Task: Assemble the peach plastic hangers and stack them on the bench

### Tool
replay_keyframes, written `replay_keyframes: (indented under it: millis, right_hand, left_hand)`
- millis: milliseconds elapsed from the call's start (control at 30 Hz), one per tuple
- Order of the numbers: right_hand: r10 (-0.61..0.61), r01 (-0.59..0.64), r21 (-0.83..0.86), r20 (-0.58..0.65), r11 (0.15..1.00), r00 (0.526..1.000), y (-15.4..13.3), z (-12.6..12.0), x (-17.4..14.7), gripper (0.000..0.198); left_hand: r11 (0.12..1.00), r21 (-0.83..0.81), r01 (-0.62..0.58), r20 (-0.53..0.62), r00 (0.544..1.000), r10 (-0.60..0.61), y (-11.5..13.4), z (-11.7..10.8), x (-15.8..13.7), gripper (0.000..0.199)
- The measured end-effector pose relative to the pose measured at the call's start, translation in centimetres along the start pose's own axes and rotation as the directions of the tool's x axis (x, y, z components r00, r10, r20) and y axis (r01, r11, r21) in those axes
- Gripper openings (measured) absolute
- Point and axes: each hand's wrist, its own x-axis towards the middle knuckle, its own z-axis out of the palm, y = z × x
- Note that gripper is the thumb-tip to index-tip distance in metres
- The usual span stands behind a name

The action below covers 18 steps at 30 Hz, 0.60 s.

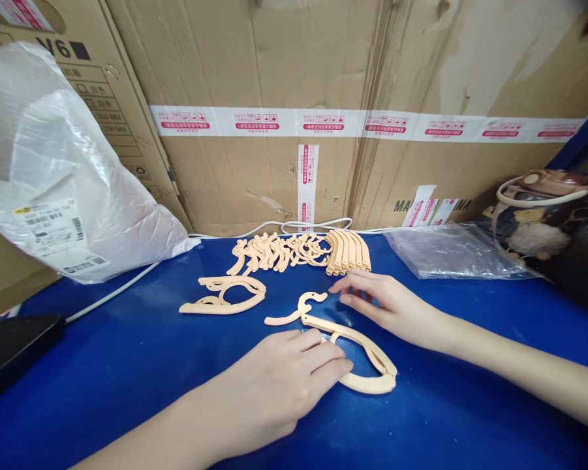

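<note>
My left hand (298, 375) is closed over the near arm of a cream plastic folding hanger (367, 382), which lies folded on the blue table; its fingertips hide part of it. Just beyond, a loose hook piece (303, 307) rests by the hanger's far arm end. Above the table, right of that hook, my right hand (376, 297) hovers with thumb and fingers apart and nothing between them. Another folded hanger (235, 307) lies farther left. At the back is a row of loose hooks and small curved pieces (274, 251), beside a stack of hanger arms (347, 251).
Cardboard boxes (254, 176) stand behind the blue table (141, 385). On the left are a white plastic parcel bag (78, 170), a black device (19, 352) and a white cable (112, 294). A clear plastic bag (455, 251) and a brown cup (538, 202) sit back right.
</note>
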Motion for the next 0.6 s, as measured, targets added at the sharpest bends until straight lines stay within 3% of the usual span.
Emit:
replay_keyframes:
  millis: [267,600]
  right_hand:
    - [-0.117,0.146,-0.375,0.099,0.916,0.988,0.7,1.0,3.4,0.029]
    - [-0.151,0.179,-0.375,0.102,0.910,0.983,-0.1,1.0,3.8,0.015]
  left_hand:
    - [0.999,-0.050,-0.001,-0.006,1.000,0.000,-0.3,-0.1,-0.2,0.042]
    - [0.994,-0.095,0.049,-0.062,0.997,-0.055,-0.6,-0.1,-0.2,0.034]
